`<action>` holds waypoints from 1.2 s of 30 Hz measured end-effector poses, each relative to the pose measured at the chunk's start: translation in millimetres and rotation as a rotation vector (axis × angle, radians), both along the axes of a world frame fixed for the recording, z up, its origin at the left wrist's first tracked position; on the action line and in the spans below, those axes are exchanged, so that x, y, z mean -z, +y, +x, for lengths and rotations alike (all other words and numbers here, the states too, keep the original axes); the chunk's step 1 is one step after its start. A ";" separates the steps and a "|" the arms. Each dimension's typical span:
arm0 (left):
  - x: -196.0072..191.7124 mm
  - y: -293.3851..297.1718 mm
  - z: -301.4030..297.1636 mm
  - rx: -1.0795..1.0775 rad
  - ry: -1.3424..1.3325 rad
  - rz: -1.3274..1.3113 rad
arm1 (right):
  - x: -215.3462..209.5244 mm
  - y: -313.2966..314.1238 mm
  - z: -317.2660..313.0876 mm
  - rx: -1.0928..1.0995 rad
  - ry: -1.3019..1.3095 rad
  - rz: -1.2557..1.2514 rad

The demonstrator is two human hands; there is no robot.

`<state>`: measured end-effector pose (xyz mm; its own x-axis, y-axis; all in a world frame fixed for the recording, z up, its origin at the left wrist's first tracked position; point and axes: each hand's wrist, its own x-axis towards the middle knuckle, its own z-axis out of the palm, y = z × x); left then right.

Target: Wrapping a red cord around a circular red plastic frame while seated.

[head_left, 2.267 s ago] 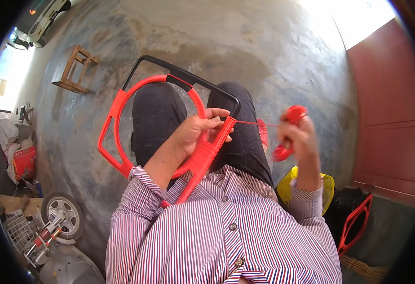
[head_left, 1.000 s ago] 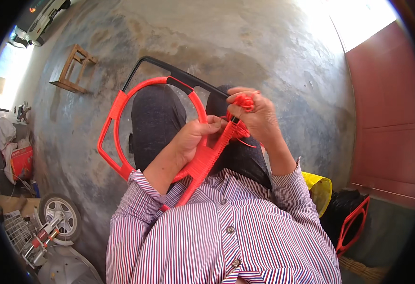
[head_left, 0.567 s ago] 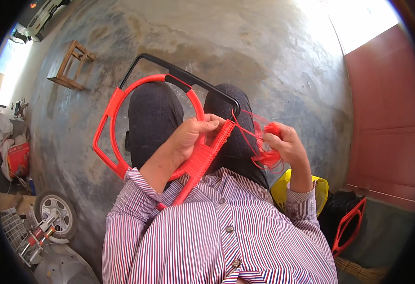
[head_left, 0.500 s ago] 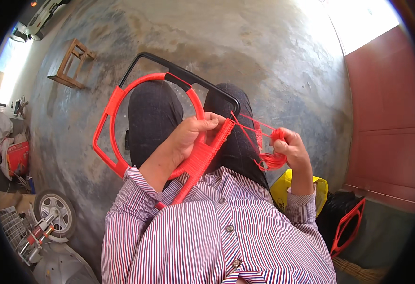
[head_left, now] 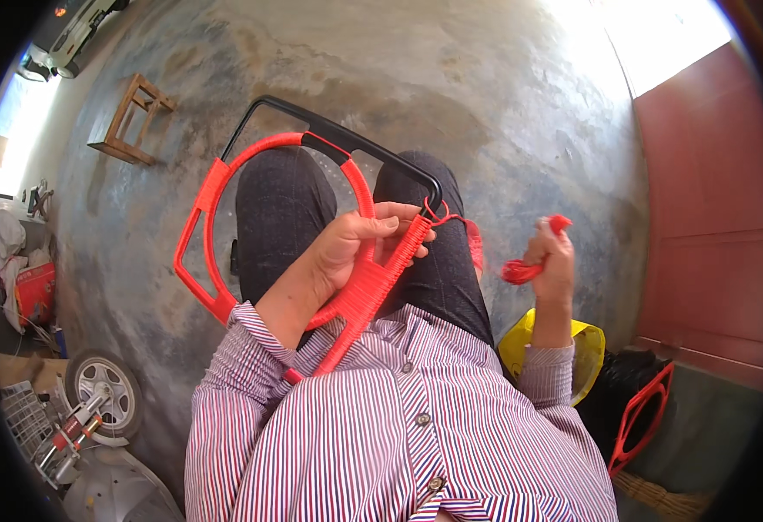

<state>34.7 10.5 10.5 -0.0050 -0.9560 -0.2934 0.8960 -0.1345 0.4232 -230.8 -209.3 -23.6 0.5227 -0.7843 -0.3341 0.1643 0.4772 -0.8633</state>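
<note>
A black metal frame (head_left: 347, 137) with a round ring rests across my lap, much of it wrapped in red cord (head_left: 366, 294). My left hand (head_left: 351, 248) grips the wrapped part between the ring and the right side bar, fingers curled behind that bar. Off to the right and apart from the frame, my right hand (head_left: 555, 261) is closed around a bundle of red cord (head_left: 522, 272), some poking out above the fist. At the bar's upper end a loose loop of red cord (head_left: 444, 214) circles the bare black metal. More red cord (head_left: 475, 245) hangs beside my right thigh.
A yellow bag (head_left: 588, 348) stands by my right elbow, with a black bundle and another red-wrapped frame (head_left: 641, 418) behind it. A wooden stool (head_left: 129, 122) is at the far left. At the lower left lies a wheeled vehicle (head_left: 103, 391). A red door (head_left: 703, 217) stands right.
My right hand has moved right and slightly up with the cord bundle. The strands stretched between it and the frame have slackened into a loop near the bar's end. The frame barely moved.
</note>
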 end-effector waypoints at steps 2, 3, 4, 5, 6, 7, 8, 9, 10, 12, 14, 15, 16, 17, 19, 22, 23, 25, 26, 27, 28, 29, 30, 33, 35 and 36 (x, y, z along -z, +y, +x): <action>0.5 0.0 -0.5 -0.002 -0.004 0.007 | -16.3 37.6 39.7 -0.193 0.032 -0.174; 1.1 -0.3 -1.3 -0.007 -0.007 0.011 | -23.0 56.7 57.2 -0.291 0.002 -0.229; 1.3 -0.6 -1.7 -0.012 -0.008 0.013 | -27.1 68.7 68.5 -0.389 -0.027 -0.288; 1.9 -0.6 -1.6 -0.014 -0.003 0.013 | -26.1 72.7 71.6 -0.465 0.042 -0.398; 3.4 -0.8 -1.8 -0.021 0.007 0.008 | -25.6 74.9 73.6 -0.544 0.116 -0.511; 3.8 -1.0 -1.6 -0.028 0.017 0.004 | -24.9 76.1 74.1 -0.623 0.192 -0.625; 3.1 -0.8 -0.3 -0.026 0.031 -0.009 | -22.3 73.7 69.8 -0.577 0.169 -0.518; 3.5 0.0 -0.3 -0.031 0.049 -0.026 | -20.1 68.1 61.2 -0.537 0.150 -0.414; 3.9 0.2 -0.5 -0.035 0.068 -0.042 | -19.1 65.3 54.7 -0.497 0.131 -0.310; 4.6 -0.3 -1.7 -0.016 0.070 -0.046 | -19.6 71.8 45.4 -0.527 0.122 -0.399; 7.4 0.2 -1.9 0.000 0.076 -0.064 | -17.0 87.1 40.7 -0.576 0.091 -0.465; 9.5 0.3 -0.5 0.002 0.071 -0.079 | -12.1 90.6 38.8 -0.588 0.161 -0.546; 11.1 0.5 0.9 0.004 0.066 -0.094 | -11.8 92.0 37.0 -0.570 0.151 -0.519; 12.1 0.4 2.5 0.011 0.055 -0.107 | -11.9 92.7 35.5 -0.551 0.140 -0.493; 13.9 -0.1 4.0 0.027 0.045 -0.138 | -10.9 89.8 31.2 -0.496 0.099 -0.399; 7.3 2.3 2.2 0.015 -0.045 -0.023 | 1.7 73.5 29.5 -0.462 0.063 -0.261; 7.0 1.6 4.0 0.017 -0.069 -0.004 | 0.4 62.2 30.3 -0.499 0.186 -0.247; 6.6 0.0 5.1 0.023 -0.121 0.040 | 9.3 46.2 45.6 -0.386 0.352 -0.474; 6.7 -1.1 2.9 -0.013 -0.139 0.060 | 10.9 37.2 52.6 -0.326 0.434 -0.587; 7.9 -0.4 2.5 -0.055 -0.163 0.082 | 4.4 28.5 62.5 -0.325 0.401 -0.628; 8.7 -0.4 1.6 -0.090 -0.183 0.104 | -9.9 20.6 69.7 -0.320 0.374 -0.668; 6.7 -0.6 0.6 -0.136 -0.191 0.123 | -25.3 13.6 76.3 -0.314 0.348 -0.708; 3.1 -0.7 -2.1 -0.177 -0.200 0.144 | -39.3 11.5 84.8 -0.317 0.369 -0.828; 8.6 4.9 -1.0 -0.368 -0.224 0.170 | -79.4 33.4 123.9 -0.395 0.401 -1.112; 10.3 3.7 -1.9 -0.495 -0.227 0.149 | -99.3 52.1 142.7 -0.514 0.435 -1.209; 7.8 0.8 -4.6 -0.488 -0.224 0.116 | -98.1 55.2 146.8 -0.615 0.445 -1.349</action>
<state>30.1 11.3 2.7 0.5053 -0.7932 -0.3398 0.7557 0.2167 0.6181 -84.1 -154.0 74.5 0.9206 -0.3298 0.2093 -0.1366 -0.7738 -0.6186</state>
